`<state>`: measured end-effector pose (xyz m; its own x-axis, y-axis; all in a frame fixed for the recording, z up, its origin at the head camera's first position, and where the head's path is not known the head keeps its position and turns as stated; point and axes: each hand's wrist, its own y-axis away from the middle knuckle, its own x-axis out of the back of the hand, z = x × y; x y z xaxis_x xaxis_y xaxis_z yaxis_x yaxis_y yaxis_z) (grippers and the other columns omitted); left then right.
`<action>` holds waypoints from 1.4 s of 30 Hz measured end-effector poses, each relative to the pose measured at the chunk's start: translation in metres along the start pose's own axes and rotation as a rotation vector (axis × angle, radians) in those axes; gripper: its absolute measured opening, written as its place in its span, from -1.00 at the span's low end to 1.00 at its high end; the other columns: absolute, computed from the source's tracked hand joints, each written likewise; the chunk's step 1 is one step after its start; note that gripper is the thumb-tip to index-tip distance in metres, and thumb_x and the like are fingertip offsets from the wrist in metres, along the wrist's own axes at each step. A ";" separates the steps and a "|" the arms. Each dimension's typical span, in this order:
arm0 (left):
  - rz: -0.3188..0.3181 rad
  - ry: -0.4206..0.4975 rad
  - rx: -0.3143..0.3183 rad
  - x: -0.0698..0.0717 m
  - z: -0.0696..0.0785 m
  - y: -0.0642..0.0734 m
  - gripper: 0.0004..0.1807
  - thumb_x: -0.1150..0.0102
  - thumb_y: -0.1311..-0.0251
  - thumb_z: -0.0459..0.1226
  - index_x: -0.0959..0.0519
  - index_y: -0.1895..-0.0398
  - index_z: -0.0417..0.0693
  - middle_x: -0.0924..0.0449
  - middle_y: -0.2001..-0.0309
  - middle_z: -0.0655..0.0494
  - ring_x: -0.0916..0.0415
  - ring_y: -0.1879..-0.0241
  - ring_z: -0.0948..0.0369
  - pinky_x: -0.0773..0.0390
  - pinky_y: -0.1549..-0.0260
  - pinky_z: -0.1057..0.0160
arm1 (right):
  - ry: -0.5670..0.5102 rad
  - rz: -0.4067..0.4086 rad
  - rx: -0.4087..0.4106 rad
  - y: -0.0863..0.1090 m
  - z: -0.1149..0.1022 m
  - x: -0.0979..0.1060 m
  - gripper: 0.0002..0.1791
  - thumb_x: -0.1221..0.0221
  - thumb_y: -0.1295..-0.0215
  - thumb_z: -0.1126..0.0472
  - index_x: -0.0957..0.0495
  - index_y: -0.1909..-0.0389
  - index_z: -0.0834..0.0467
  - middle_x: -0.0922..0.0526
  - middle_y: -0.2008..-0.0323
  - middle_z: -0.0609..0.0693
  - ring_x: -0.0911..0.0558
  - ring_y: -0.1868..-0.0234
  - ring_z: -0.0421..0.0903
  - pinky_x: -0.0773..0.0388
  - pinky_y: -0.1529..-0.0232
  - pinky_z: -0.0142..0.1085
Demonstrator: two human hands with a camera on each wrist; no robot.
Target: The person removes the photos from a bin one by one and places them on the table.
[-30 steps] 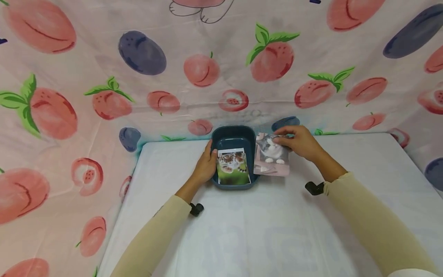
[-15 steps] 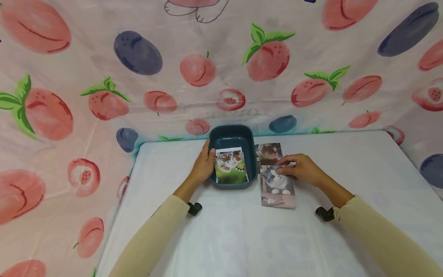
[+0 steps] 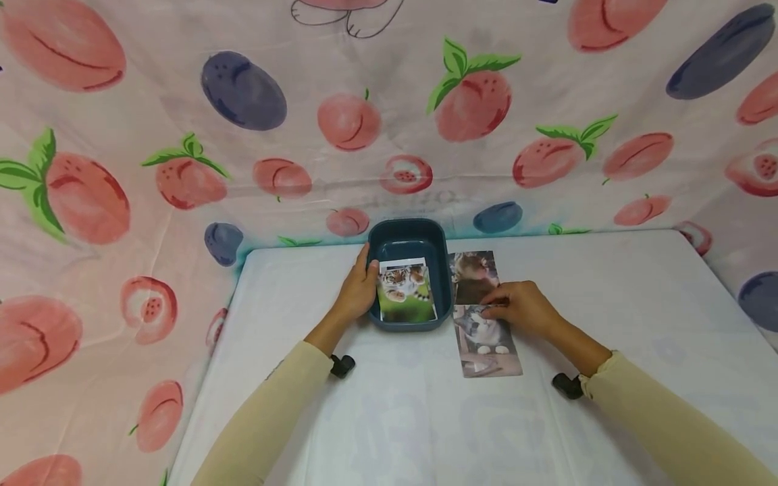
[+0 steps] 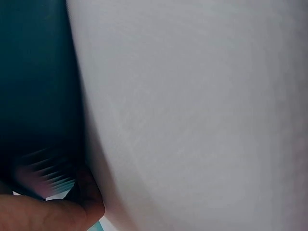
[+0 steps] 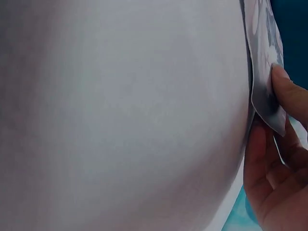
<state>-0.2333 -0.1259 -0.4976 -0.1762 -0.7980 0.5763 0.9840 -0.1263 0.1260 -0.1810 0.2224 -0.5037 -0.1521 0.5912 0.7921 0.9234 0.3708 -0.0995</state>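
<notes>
The hands are both engaged. The left hand [image 3: 357,290] grips the left wall of the dark blue box [image 3: 408,250], thumb at the rim. The right hand [image 3: 525,307] pinches the top edge of the cat photo [image 3: 489,354] between thumb and fingers. The cat photo is to the right of the box, on the near side of a second photo [image 3: 473,268] on the white counter [image 3: 389,418]. A tiger photo [image 3: 403,307] lies inside the box.

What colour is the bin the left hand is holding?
The bin is dark teal-blue, best seen in the head view.
</notes>
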 end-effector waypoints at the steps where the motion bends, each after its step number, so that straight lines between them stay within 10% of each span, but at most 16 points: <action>1: 0.002 0.002 0.000 0.000 0.001 0.000 -0.35 0.38 -0.65 0.03 0.18 -0.69 0.24 0.06 -0.66 0.02 0.08 -0.63 -0.04 0.02 -0.57 -0.11 | 0.020 0.002 0.000 0.000 0.000 -0.001 -0.80 -0.51 -0.09 0.21 -0.82 0.24 0.13 -0.81 0.31 -0.03 -0.68 0.27 -0.11 -0.60 0.21 -0.23; 28: 0.006 0.004 -0.009 -0.002 0.000 -0.002 -0.35 0.35 -0.65 0.00 0.17 -0.69 0.21 0.03 -0.65 -0.02 0.04 -0.62 -0.04 -0.01 -0.57 -0.12 | 0.096 -0.011 -0.038 -0.011 -0.008 0.008 -0.82 -0.52 -0.10 0.18 -0.79 0.27 0.10 -0.64 0.41 -0.06 -0.53 0.35 -0.14 -0.49 0.29 -0.25; 35: 0.005 0.006 -0.010 -0.002 0.000 -0.001 -0.34 0.34 -0.65 0.00 0.19 -0.69 0.22 0.01 -0.65 -0.04 0.02 -0.61 -0.07 -0.02 -0.56 -0.14 | 0.082 0.007 0.013 -0.044 -0.036 0.034 -0.73 -0.44 -0.24 0.13 -0.76 0.08 0.14 -0.68 0.38 -0.05 -0.57 0.28 -0.08 -0.56 0.23 -0.20; 42: 0.004 0.010 -0.012 -0.001 0.001 -0.001 -0.35 0.34 -0.65 0.00 0.19 -0.69 0.21 0.02 -0.65 -0.05 0.03 -0.62 -0.07 -0.01 -0.56 -0.14 | 0.024 -0.146 0.045 -0.098 -0.071 0.049 -0.56 -0.35 -0.33 -0.06 -0.68 -0.12 0.10 -0.71 0.10 0.04 -0.64 0.06 0.00 -0.58 0.05 -0.04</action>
<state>-0.2339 -0.1243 -0.4977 -0.1722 -0.8043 0.5687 0.9849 -0.1302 0.1142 -0.2539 0.1639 -0.4122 -0.2749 0.5116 0.8140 0.8750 0.4840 -0.0087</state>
